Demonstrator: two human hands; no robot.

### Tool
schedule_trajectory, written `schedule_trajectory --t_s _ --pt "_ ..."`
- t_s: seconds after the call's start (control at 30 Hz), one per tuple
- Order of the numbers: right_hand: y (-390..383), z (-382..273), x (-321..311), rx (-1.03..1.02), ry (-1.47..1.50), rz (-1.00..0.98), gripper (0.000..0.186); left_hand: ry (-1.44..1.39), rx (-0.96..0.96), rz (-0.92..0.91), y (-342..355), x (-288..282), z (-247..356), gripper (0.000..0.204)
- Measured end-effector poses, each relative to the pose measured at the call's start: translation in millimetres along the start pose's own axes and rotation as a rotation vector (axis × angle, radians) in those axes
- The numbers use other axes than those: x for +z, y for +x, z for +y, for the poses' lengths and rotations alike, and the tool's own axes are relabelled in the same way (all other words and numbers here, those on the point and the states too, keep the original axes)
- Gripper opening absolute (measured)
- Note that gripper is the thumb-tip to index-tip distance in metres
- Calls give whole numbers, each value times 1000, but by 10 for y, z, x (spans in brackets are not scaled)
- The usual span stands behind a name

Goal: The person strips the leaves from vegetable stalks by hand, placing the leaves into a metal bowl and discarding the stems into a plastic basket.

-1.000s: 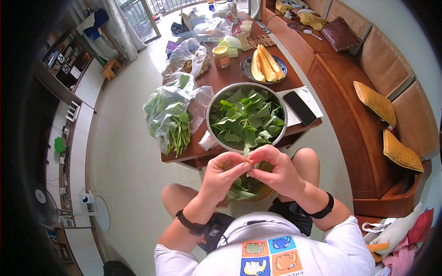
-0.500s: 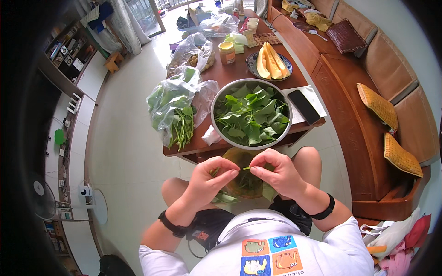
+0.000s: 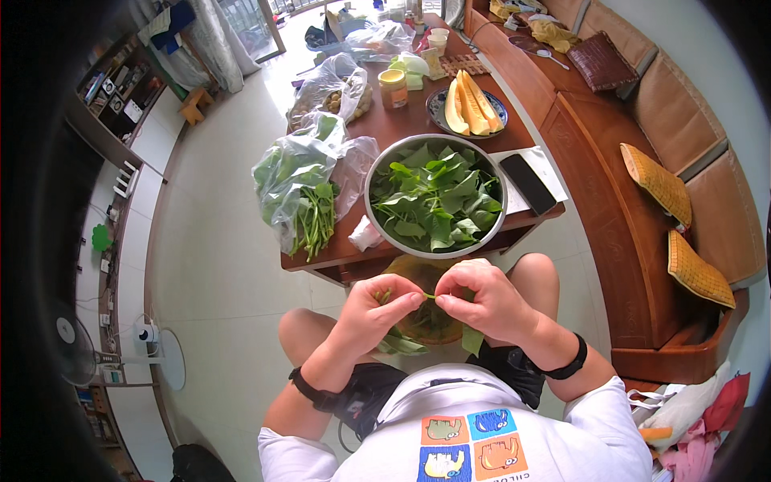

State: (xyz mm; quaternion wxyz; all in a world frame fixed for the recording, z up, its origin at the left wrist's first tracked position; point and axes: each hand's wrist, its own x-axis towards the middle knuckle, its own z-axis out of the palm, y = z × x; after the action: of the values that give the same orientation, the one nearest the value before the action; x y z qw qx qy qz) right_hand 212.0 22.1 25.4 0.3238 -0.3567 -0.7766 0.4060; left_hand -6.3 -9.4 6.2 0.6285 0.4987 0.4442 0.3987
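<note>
Two bare hands, fingertips almost meeting: left hand (image 3: 381,312) and right hand (image 3: 484,304) each pinch an end of one thin green stem (image 3: 430,296). More green shows in the left's curled fingers. Yellowish basket (image 3: 404,268) sits under them, between the knees. From the hands: metal bowl (image 3: 369,201) of leaves (image 3: 440,197) at 12 o'clock, bagged greens (image 3: 315,225) near 10:30, phone (image 3: 528,183) at 1.

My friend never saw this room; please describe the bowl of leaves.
Find the brown table and go to its near edge. There, between bagged greens and a black phone, stands the bowl: unlike the greens, its leaves lie loose inside a round grey rim.
</note>
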Motion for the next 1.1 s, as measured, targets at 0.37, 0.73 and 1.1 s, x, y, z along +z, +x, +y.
schedule_trajectory --t_s 0.37,0.73,1.1 --pt "40 10 -95 48 46 -111 15 166 -49 -124 68 -53 66 10" --pt "65 50 -106 -56 -46 -110 13 -10 -94 -105 122 2 -8 8" --pt "49 127 64 -242 -160 110 9 -310 -167 27 152 94 24 10"
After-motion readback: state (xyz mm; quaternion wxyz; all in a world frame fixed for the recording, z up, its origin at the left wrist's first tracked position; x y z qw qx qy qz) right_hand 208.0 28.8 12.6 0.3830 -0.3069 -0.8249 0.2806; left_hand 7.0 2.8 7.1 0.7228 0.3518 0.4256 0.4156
